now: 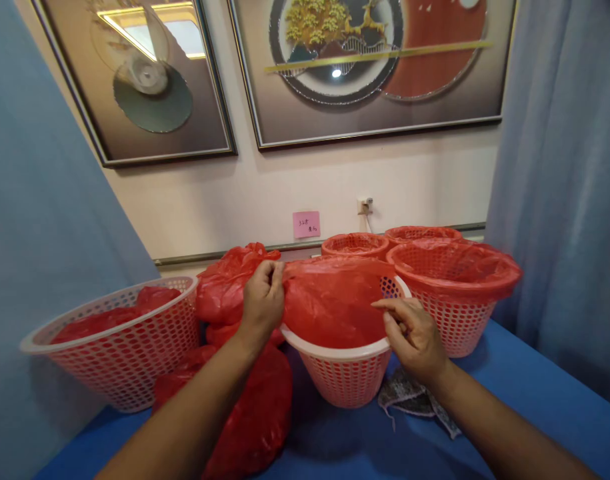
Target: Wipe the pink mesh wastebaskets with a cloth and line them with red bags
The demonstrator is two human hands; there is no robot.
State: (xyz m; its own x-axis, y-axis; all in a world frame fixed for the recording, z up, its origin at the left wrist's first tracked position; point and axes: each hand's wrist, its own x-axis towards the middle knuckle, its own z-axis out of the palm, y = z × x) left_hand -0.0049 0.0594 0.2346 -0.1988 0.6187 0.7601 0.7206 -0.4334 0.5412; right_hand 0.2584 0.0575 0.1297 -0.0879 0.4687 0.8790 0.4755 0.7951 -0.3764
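Observation:
A red plastic bag (pixel 329 300) sits in a white perforated basket (pixel 347 377) in front of me, its upper edge raised above the rim. My left hand (pixel 265 297) pinches the bag's top left corner, the fist closed. At the basket's right rim is my right hand (pixel 415 333), with its index finger stretched toward the bag and the thumb a little apart. Nothing shows in its grasp. Beneath that hand a grey patterned cloth (pixel 409 393) with a pale border lies on the blue table surface (pixel 325 440).
Filled red bags (pixel 265 413) lie left of the middle basket, with another bag (pixel 225 280) behind. A white basket (pixel 119 367) holding red plastic stands far left. Bag-lined baskets (pixel 465 313) stand at right and behind. Blue curtains (pixel 559 200) hang on both sides.

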